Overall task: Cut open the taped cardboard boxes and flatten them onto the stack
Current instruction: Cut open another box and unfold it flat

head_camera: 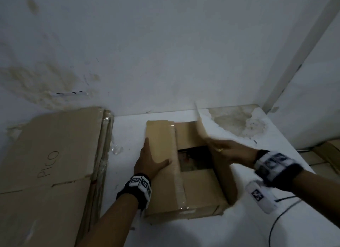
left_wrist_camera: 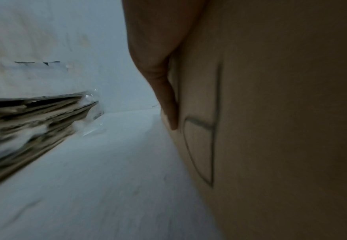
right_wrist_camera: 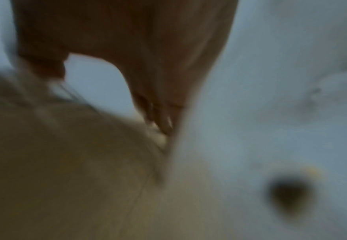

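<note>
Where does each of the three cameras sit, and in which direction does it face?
Head: on the person's head, facing forward and down at the box on the white table; the left hand and right hand show.
Left wrist: on the left wrist, looking along straight fingers lying against the box's side, toward the wall.
Right wrist: on the right wrist, blurred, looking along the fingers at the raised flap.
Shared: head and left wrist both show the stack of flattened cardboard.

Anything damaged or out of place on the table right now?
Yes. The white tabletop has peeled at its far right corner, leaving a stained brown patch. A crumpled scrap of clear tape lies loose between the cardboard stack and the box.
</note>
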